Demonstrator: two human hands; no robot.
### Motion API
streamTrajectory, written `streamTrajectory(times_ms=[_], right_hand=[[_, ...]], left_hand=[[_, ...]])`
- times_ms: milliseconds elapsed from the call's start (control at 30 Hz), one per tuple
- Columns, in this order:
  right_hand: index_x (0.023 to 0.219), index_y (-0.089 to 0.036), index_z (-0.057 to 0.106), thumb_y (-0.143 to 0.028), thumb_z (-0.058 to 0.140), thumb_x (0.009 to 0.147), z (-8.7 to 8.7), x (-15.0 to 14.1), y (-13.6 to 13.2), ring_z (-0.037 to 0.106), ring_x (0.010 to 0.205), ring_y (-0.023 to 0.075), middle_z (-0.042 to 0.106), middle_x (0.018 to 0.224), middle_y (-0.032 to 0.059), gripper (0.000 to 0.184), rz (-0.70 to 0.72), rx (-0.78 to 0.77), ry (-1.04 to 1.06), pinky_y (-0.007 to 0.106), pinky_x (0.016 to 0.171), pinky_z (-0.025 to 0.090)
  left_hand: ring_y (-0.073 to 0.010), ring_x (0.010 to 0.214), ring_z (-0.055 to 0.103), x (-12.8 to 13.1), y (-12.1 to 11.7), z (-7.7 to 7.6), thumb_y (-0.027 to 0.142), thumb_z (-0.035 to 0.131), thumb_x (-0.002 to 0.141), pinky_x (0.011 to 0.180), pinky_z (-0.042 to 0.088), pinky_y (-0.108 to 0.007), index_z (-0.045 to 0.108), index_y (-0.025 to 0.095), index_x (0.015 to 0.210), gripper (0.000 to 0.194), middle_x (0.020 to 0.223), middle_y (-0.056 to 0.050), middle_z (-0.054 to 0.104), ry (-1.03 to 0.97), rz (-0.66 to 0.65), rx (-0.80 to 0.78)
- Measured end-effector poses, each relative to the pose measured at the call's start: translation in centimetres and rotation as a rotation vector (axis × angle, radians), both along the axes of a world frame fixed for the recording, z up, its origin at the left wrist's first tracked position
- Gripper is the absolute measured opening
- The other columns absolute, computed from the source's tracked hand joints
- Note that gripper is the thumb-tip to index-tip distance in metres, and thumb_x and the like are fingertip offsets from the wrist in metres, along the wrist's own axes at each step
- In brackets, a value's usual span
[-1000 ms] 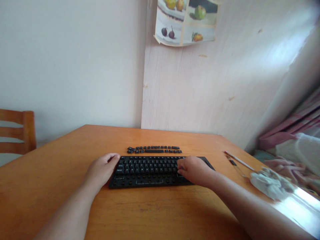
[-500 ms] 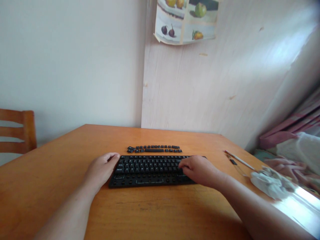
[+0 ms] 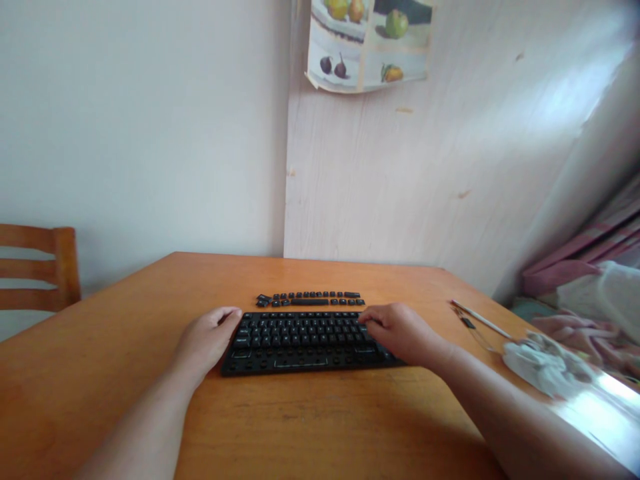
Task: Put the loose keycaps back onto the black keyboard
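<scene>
The black keyboard lies near the middle of the desk, two rows of loose keys just beyond its back edge, with wide wood toward the desk's left edge and the near side, and a pen-like stick and white crumpled bundle well apart on the right. The left hand is curled at the keyboard's left edge, the right hand bent over its right part; whether either pinches anything I cannot tell. White key markings are too small to read.
</scene>
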State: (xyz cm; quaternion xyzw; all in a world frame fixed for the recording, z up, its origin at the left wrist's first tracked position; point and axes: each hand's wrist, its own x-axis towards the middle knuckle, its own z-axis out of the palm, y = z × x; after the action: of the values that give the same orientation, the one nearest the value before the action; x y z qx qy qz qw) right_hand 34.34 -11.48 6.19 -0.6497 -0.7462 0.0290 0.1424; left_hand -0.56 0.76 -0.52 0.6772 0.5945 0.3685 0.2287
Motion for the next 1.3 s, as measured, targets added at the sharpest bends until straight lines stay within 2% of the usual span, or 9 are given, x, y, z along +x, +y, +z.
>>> streamTrajectory(times_ms=[200,467,633,733,833,933,1033,1167,1300], right_hand=[[0.106,-0.022,0.071,-0.027,0.046,0.086,0.1,0.6,0.6,0.065,0.082,0.0181,0.074,0.091,0.0032,0.032,-0.079,0.145,0.21,0.027,0.073,0.046],[0.093,-0.019,0.071,-0.04,0.051,0.086,1.8,1.6,0.8,0.061,0.074,0.0173,0.07,0.08,0.0034,0.03,-0.116,0.304,0.451,0.027,0.067,0.044],[0.088,-0.018,0.066,-0.055,0.053,0.083,2.1,0.8,0.5,0.039,0.049,0.0109,0.045,0.054,-0.0035,0.039,-0.183,0.408,0.865,0.024,0.045,0.028],[0.088,-0.018,0.063,-0.057,0.054,0.082,1.3,0.6,1.1,0.031,0.045,0.0101,0.039,0.053,-0.0054,0.04,-0.196,0.5,1.105,0.025,0.042,0.022],[0.08,-0.02,0.057,-0.056,0.053,0.082,0.1,1.2,1.8,0.028,0.043,0.0101,0.035,0.051,-0.007,0.036,-0.239,0.568,1.204,0.025,0.041,0.02],[0.072,-0.021,0.055,-0.054,0.054,0.082,-1.0,2.5,2.0,0.029,0.045,0.0107,0.035,0.05,-0.0065,0.035,-0.377,0.659,1.128,0.026,0.043,0.021],[0.065,-0.02,0.055,-0.054,0.051,0.085,-1.6,3.6,1.7,0.035,0.048,0.0118,0.036,0.05,-0.0049,0.039,-0.455,0.703,0.881,0.027,0.047,0.026],[0.057,-0.022,0.043,-0.056,0.042,0.09,-1.6,3.1,0.8,0.037,0.051,0.0121,0.036,0.051,-0.0037,0.047,-0.395,0.684,0.588,0.027,0.051,0.028],[0.057,-0.022,0.031,-0.054,0.036,0.093,-1.7,-0.1,-0.3,0.036,0.051,0.0117,0.033,0.052,-0.0035,0.049,-0.222,0.602,0.434,0.026,0.052,0.027]], left_hand=[[-0.027,0.102,0.065,-0.1,0.1,-0.2,0.06,0.048,0.081,0.087,0.048,-0.033,0.07,0.021,0.1,0.048,0.106,-0.007,0.074,-0.009,-0.004,0.017],[-0.0266,0.101,0.065,0.1,-0.1,0.0,0.058,0.049,0.081,0.089,0.046,-0.034,0.07,0.02,0.099,0.048,0.106,-0.007,0.073,-0.047,-0.028,0.022],[-0.0266,0.097,0.066,0.2,-0.6,0.1,0.053,0.051,0.08,0.085,0.047,-0.034,0.071,0.016,0.098,0.045,0.1,-0.009,0.074,-0.127,-0.085,0.052],[-0.0257,0.093,0.066,0.2,-0.7,0.0,0.05,0.053,0.079,0.08,0.049,-0.033,0.071,0.014,0.101,0.045,0.099,-0.009,0.074,-0.175,-0.11,0.063],[-0.0248,0.092,0.066,0.2,-0.8,-0.1,0.048,0.053,0.079,0.08,0.049,-0.032,0.071,0.014,0.102,0.045,0.099,-0.009,0.074,-0.175,-0.1,0.074],[-0.0251,0.094,0.066,0.2,-0.7,-0.1,0.048,0.054,0.08,0.084,0.048,-0.033,0.072,0.015,0.101,0.044,0.102,-0.01,0.074,-0.183,-0.079,0.08],[-0.0258,0.098,0.065,0.1,-0.6,-0.2,0.049,0.055,0.08,0.088,0.046,-0.034,0.072,0.014,0.098,0.043,0.103,-0.01,0.073,-0.196,-0.06,0.078],[-0.0258,0.104,0.064,0.0,-0.6,-0.2,0.051,0.054,0.081,0.093,0.044,-0.035,0.07,0.014,0.1,0.045,0.106,-0.011,0.073,-0.222,-0.048,0.073],[-0.0256,0.106,0.063,-0.1,-0.8,-0.2,0.052,0.055,0.08,0.094,0.044,-0.034,0.07,0.013,0.101,0.046,0.107,-0.011,0.072,-0.243,-0.045,0.074]])
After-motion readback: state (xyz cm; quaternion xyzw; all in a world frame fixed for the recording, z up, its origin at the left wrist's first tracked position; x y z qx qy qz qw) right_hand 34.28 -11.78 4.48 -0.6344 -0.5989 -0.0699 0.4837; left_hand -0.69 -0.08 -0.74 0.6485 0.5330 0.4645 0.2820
